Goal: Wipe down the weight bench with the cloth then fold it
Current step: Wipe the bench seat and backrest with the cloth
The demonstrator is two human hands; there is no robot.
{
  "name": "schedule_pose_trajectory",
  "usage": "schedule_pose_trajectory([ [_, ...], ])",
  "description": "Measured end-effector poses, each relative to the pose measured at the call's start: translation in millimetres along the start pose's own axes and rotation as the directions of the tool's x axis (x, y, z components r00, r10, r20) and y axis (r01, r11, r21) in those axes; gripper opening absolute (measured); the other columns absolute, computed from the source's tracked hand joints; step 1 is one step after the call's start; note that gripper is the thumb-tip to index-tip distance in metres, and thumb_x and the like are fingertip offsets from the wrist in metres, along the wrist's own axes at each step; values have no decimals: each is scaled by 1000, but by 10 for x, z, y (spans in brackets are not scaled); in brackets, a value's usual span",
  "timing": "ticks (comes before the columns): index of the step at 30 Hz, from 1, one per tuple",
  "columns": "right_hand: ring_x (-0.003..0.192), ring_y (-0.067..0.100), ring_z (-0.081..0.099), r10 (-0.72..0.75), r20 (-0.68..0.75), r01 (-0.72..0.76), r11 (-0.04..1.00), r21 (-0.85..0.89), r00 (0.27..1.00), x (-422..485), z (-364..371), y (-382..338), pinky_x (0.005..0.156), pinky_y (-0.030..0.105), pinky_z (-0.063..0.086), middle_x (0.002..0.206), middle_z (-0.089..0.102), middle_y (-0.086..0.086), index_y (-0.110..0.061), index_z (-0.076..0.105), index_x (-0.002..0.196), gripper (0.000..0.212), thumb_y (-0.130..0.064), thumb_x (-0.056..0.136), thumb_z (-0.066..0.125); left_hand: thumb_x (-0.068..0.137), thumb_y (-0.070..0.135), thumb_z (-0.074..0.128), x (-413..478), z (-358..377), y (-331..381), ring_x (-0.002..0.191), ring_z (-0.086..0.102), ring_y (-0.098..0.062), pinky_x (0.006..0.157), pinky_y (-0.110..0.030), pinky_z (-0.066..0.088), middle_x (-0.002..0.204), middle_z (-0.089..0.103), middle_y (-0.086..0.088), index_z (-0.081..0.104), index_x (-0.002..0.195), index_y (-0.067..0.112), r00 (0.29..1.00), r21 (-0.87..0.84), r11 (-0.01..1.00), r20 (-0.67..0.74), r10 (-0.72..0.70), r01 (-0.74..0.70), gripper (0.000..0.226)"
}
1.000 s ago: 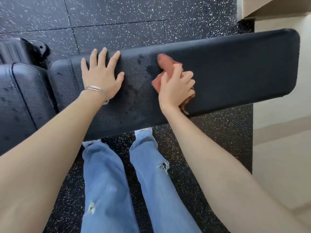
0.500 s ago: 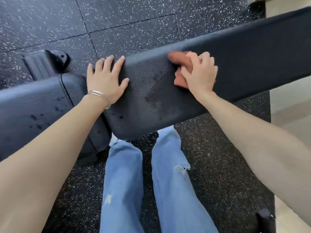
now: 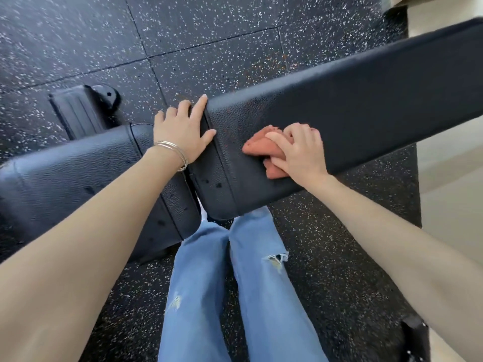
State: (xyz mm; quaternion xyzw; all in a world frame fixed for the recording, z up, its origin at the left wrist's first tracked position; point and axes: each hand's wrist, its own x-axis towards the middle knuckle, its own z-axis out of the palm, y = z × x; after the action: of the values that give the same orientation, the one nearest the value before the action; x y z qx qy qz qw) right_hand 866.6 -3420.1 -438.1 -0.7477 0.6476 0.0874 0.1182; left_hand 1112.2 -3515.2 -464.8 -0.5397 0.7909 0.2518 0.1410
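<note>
The black padded weight bench has a long back pad (image 3: 366, 105) running to the right and a seat pad (image 3: 78, 178) at the left. My right hand (image 3: 300, 152) presses a bunched salmon-pink cloth (image 3: 258, 147) onto the back pad near its left end, fingers curled over the cloth. My left hand (image 3: 183, 131), with thin bangles on the wrist, rests on the left end of the back pad at the gap between the pads, with some fingers curled over the far edge. Dark wet spots show on the pad below the cloth.
Speckled black rubber floor tiles (image 3: 209, 35) lie all round the bench. A black bench foot with a wheel (image 3: 83, 111) sits at the far left. My legs in blue jeans (image 3: 235, 283) stand close against the bench. Pale flooring (image 3: 449, 205) begins at the right.
My right hand has drawn the cloth leftward and toward the near edge of the back pad. My left hand has slid to the pad's left end, and the view has shifted.
</note>
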Motion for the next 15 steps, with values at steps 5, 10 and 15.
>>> schedule_pose_trajectory([
  [5, 105, 36, 46, 488, -75, -490, 871, -19, 870, 528, -107, 579, 81, 47, 38, 115, 48, 15, -24, 52, 119, 37, -41, 86, 50, 92, 57, 35, -10, 75, -45, 124, 41, -37, 105, -48, 29, 145, 34, -11, 10, 150, 26, 1000, 9, 1000, -18, 23, -23, 70],
  [10, 121, 31, 40, 808, -98, -804, 588, 83, 581, 1281, -191, 366, 94, 47, 35, 135, 40, 9, -27, 45, 130, 43, -46, 92, 43, 92, 57, 37, -37, 110, -12, 122, 42, -38, 103, -49, 30, 145, 34, -11, 10, 150, 27, 999, -47, 999, -43, -18, 16, 71],
  [15, 111, 31, 45, 278, -13, -278, 960, -40, 961, 1287, -217, -233, 87, 44, 38, 124, 47, 8, -26, 53, 115, 36, -48, 88, 45, 90, 59, 39, -20, 44, 19, 126, 41, -37, 106, -50, 28, 146, 34, -10, 15, 150, 15, 997, -35, 996, -5, -82, 82, 78],
])
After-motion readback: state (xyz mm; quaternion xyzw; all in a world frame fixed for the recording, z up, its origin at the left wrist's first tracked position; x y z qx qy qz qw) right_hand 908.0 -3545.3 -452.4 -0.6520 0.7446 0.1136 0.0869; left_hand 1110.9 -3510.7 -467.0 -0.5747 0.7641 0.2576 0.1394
